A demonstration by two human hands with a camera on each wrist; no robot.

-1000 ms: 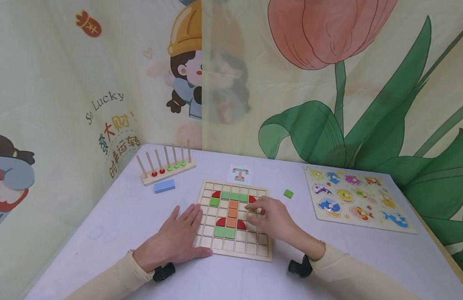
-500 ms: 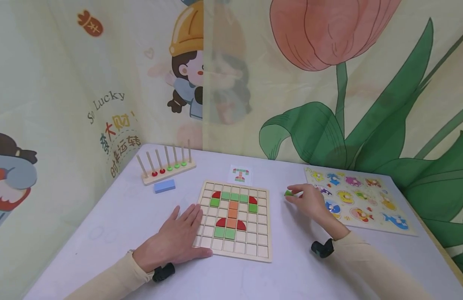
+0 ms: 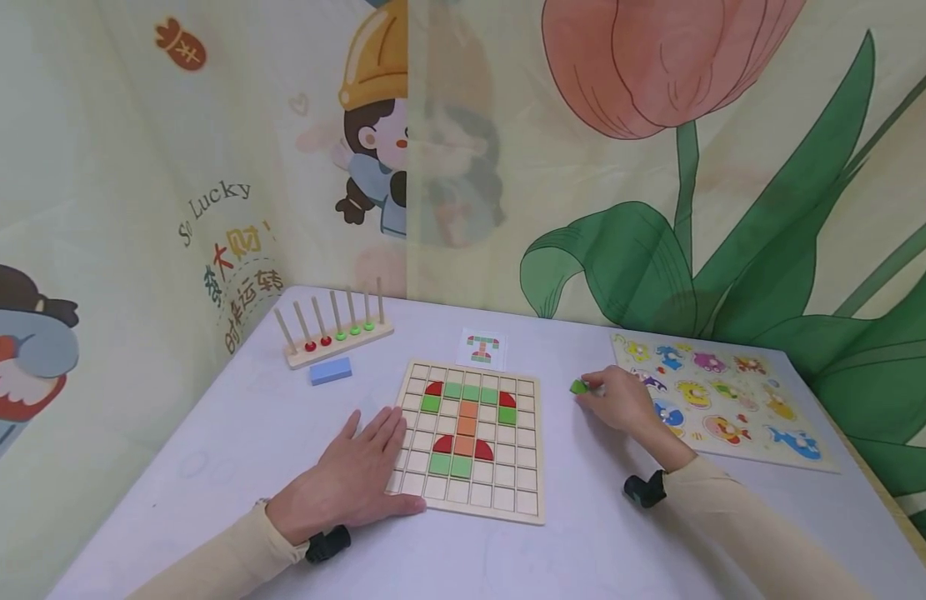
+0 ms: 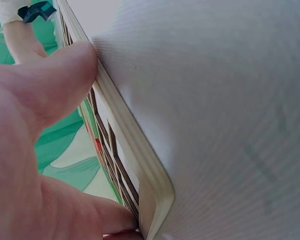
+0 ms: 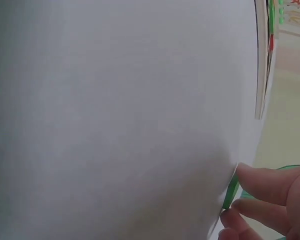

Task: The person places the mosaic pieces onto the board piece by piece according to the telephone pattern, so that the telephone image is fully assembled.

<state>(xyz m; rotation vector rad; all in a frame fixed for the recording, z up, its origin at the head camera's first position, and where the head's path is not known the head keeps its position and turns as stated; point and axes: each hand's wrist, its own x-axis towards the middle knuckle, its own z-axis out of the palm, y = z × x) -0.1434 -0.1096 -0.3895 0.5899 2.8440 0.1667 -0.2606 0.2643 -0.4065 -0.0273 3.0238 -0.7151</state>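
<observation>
My right hand (image 3: 618, 402) pinches a small green square tile (image 3: 578, 387) between thumb and fingertips, off the right side of the wooden grid board (image 3: 503, 500). In the right wrist view the tile (image 5: 232, 192) is at the white tabletop, with thumb and fingers about its edges. Flat along the board's left and front edges lies my left hand (image 3: 350, 479), fingers straight and thumb spread. The left wrist view shows its thumb and a finger touching the board's rim (image 4: 140, 150). Green, red and orange tiles (image 3: 467, 421) form a T-like figure on the board.
Behind the board lies a pattern card (image 3: 482, 349). A peg stand (image 3: 338, 343) with red and green rings is at the back left, a blue block (image 3: 331, 372) before it. An animal knob puzzle (image 3: 718, 454) lies at the right, close to my right hand.
My right hand has left the board, where a green tile now sits under the right red piece. It has moved right and taken hold of the loose green tile. The left hand stays put.
</observation>
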